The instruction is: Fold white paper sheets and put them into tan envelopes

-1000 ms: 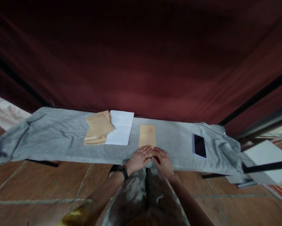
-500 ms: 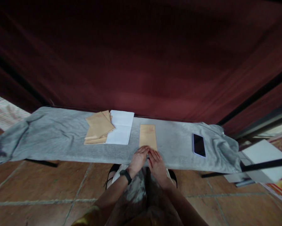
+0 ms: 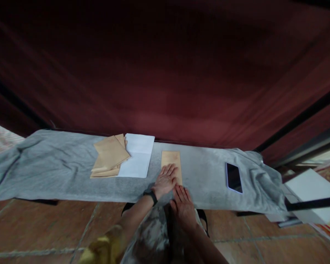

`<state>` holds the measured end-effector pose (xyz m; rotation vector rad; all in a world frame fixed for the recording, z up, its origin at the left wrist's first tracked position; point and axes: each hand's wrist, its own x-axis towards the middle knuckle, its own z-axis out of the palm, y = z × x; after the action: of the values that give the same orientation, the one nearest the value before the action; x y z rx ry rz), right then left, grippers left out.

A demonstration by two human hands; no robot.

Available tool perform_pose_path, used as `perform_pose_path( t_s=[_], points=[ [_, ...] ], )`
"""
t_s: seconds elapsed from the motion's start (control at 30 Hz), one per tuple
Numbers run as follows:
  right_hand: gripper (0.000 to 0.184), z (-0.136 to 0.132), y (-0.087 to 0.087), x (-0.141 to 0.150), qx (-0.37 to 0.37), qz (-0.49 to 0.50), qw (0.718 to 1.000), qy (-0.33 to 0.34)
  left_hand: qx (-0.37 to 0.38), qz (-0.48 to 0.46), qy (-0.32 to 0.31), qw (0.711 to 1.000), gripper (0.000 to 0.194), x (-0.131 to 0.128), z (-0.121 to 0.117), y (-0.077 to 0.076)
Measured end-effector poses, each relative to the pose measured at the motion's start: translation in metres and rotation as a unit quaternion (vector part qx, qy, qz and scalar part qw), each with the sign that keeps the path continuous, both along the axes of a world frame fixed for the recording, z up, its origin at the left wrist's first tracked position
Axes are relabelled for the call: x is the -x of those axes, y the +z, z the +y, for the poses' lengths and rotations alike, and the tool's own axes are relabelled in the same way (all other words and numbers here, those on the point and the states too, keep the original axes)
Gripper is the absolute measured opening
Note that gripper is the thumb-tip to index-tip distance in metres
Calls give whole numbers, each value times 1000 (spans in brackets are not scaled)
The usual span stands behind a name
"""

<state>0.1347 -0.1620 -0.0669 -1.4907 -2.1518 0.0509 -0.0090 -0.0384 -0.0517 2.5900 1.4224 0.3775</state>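
Note:
A narrow brown paper envelope [image 3: 170,157] lies upright in front of me on the grey cloth [image 3: 206,176]. My left hand [image 3: 166,179] rests flat on its middle, fingers stretched out, covering part of it. At the envelope's near edge lies my right hand [image 3: 182,205], palm down with its fingers extended; the fingertips touch that edge. To the left is a loose pile of brown envelopes [image 3: 109,154], partly over white paper sheets [image 3: 137,156] with a crease across them.
On the right of the cloth lies a dark-screened phone [image 3: 233,177] with a pale purple edge. A dark red drape [image 3: 165,102] hangs behind the cloth-covered bench. White boards [image 3: 313,190] stand low at the far right, above a tiled floor [image 3: 57,227].
My left hand has slid forward from the envelope's near edge onto its middle. My right hand stays by the near edge, now apart from the left. The camera view has shifted slightly.

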Motion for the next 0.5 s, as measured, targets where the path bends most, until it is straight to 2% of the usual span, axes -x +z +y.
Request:
perform_pose_path(
  t_s=[0.13, 0.27, 0.37, 0.5],
  points=[
    [48, -2, 2, 0, -8, 1, 1000, 5, -12, -4, 37, 999, 59, -22, 38, -4],
    [48, -1, 4, 1, -4, -11, 1000, -4, -16, -21, 40, 999, 61, -35, 64, -3],
    [48, -1, 4, 2, 1, -14, 1000, -3, -14, -23, 37, 999, 58, -34, 68, -2],
    [47, -1, 4, 3, -2, -9, 1000, -6, -6, -9, 5, 1000, 52, -23, 52, -1]
  ],
)
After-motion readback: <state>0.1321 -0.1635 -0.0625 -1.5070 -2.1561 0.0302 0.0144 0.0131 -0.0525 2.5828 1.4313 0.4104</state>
